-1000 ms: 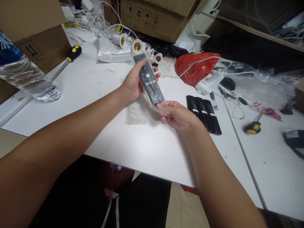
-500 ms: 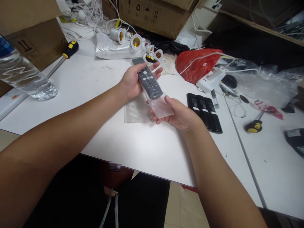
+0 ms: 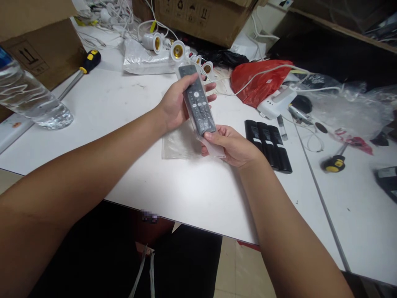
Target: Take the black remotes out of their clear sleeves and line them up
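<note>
A dark remote control (image 3: 199,103) with light buttons lies inside a clear plastic sleeve, tilted above the table. My left hand (image 3: 178,99) grips its upper half, the thumb across the front and the fingers behind it. At the lower end, my right hand (image 3: 235,145) pinches the remote and the sleeve, its thumb on the bottom edge. The loose tail of the sleeve (image 3: 217,151) hangs past the remote. Flat on the table beneath lie more clear plastic bags (image 3: 176,145). Three black remotes (image 3: 268,145), face down, rest side by side right of my right hand.
A water bottle (image 3: 34,99) and a screwdriver (image 3: 76,80) are at the left. Lamp sockets (image 3: 178,51), cables and a cardboard box (image 3: 201,20) crowd the back. To the right are a red bag (image 3: 256,80), a white power strip (image 3: 277,101) and another screwdriver (image 3: 335,163).
The remote has turned slightly more upright and shifted a little right. My right thumb has moved from the sleeve's tail onto the remote's lower end.
</note>
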The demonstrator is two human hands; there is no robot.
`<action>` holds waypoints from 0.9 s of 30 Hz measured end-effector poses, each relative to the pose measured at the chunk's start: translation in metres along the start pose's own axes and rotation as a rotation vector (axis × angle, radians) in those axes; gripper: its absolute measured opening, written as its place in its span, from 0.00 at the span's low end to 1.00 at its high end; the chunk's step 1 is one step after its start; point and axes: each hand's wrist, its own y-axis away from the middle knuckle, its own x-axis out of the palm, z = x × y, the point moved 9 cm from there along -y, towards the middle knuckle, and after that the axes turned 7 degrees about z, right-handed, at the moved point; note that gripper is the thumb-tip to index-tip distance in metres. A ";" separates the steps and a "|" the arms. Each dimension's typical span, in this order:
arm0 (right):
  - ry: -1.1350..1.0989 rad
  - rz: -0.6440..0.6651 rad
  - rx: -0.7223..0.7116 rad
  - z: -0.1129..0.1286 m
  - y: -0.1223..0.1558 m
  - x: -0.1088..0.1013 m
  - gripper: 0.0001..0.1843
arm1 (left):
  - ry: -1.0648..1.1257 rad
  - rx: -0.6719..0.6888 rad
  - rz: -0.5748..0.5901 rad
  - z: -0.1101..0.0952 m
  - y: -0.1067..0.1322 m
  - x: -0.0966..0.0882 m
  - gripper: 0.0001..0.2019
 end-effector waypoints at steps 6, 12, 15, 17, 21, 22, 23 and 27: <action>0.063 -0.027 0.045 -0.003 0.002 -0.002 0.19 | -0.222 0.097 -0.063 -0.010 -0.001 -0.007 0.13; 0.078 -0.067 0.070 -0.007 0.003 -0.008 0.20 | -0.236 0.153 -0.078 -0.011 -0.003 -0.012 0.13; 0.081 -0.065 0.071 -0.007 0.003 -0.008 0.19 | -0.252 0.168 -0.078 -0.012 -0.003 -0.014 0.13; 0.079 -0.056 0.072 -0.007 0.003 -0.008 0.19 | -0.266 0.183 -0.090 -0.013 -0.003 -0.016 0.12; 0.075 -0.037 0.071 -0.006 0.003 -0.006 0.19 | -0.297 0.202 -0.124 -0.014 -0.003 -0.019 0.12; 0.075 -0.034 0.068 -0.006 0.003 -0.005 0.19 | -0.300 0.198 -0.130 -0.013 -0.003 -0.020 0.13; 0.078 -0.034 0.064 -0.005 0.003 -0.004 0.19 | -0.295 0.189 -0.134 -0.012 -0.003 -0.020 0.13; 0.092 -0.042 0.047 -0.003 0.003 -0.002 0.21 | -0.198 0.143 -0.140 -0.008 -0.003 -0.018 0.15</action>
